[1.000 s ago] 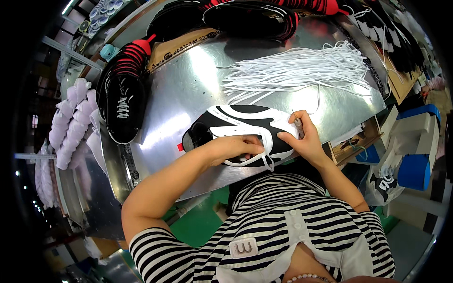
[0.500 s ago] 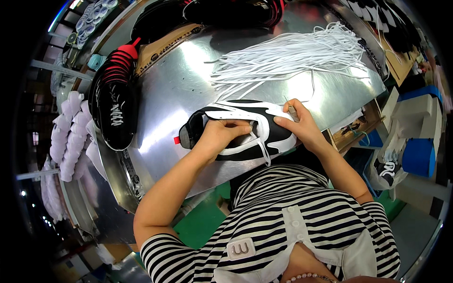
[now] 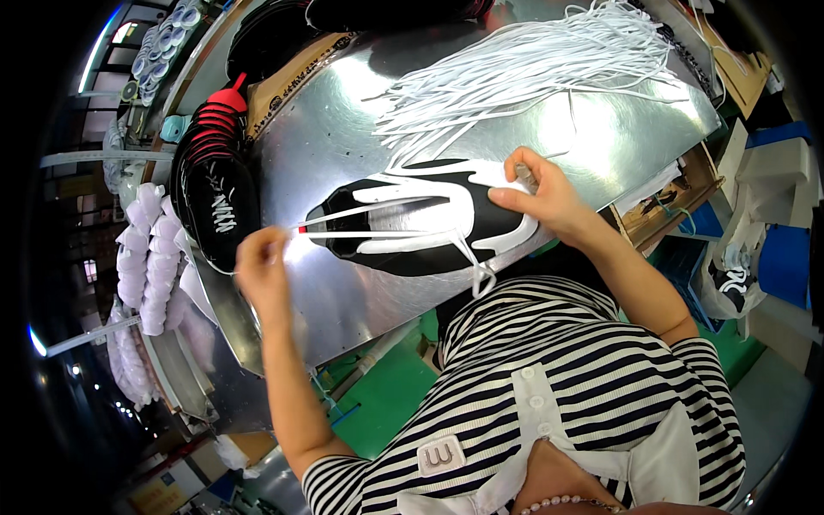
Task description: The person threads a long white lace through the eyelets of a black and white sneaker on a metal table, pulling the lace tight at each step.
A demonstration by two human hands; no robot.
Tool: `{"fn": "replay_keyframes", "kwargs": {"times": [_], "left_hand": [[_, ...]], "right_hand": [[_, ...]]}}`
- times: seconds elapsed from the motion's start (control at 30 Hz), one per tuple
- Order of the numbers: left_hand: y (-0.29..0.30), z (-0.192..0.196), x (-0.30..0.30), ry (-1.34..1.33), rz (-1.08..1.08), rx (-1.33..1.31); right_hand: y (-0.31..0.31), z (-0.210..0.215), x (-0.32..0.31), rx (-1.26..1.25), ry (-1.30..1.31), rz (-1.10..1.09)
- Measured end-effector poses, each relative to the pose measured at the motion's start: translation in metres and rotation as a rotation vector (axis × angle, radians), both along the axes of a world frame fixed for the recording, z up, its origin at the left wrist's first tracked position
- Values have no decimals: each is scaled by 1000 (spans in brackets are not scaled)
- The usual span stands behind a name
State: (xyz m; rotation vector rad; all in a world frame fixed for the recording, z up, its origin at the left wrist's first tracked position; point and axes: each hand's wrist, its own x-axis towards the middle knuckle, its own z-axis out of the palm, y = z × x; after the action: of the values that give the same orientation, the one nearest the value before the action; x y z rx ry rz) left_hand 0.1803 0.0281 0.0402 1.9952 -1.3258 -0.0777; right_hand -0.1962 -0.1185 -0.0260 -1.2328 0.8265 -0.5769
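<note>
A black-and-white shoe upper [image 3: 403, 261] lies on its side-to-side length on the metal table, its red heel tab to the left. My left hand [image 3: 263, 268], slightly blurred and closed, is beyond the heel, drawing a white shoelace [image 3: 369, 234] taut. Two strands stretch from the front of the shoe's opening to that hand, and a loop of lace hangs at the near side. My right hand [image 3: 549, 199] is at the toe end, thumb against the upper. Between its thumb and curled fingers sits a small greyish tool [image 3: 526, 176], mostly hidden.
A pile of white laces [image 3: 524, 77] spreads over the far side of the table [image 3: 292, 318]. Nested black shoe uppers with red tabs [image 3: 210, 184] curve along the left edge. White bundled pieces [image 3: 146, 257] hang farther left. An open wooden drawer [image 3: 665, 202] is at the right.
My left hand has moved left from the shoe's opening to past the heel, pulling lace strands straight. My right hand stays at the toe with the small tool.
</note>
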Motion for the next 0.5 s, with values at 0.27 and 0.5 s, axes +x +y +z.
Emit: {"fn": "replay_keyframes", "kwargs": {"times": [0.27, 0.5], "left_hand": [[145, 29, 213, -428, 633, 56], [24, 20, 5, 210, 78, -160]], "right_hand": [[-27, -1, -36, -21, 74, 110], [-25, -2, -25, -257, 231, 126]]}}
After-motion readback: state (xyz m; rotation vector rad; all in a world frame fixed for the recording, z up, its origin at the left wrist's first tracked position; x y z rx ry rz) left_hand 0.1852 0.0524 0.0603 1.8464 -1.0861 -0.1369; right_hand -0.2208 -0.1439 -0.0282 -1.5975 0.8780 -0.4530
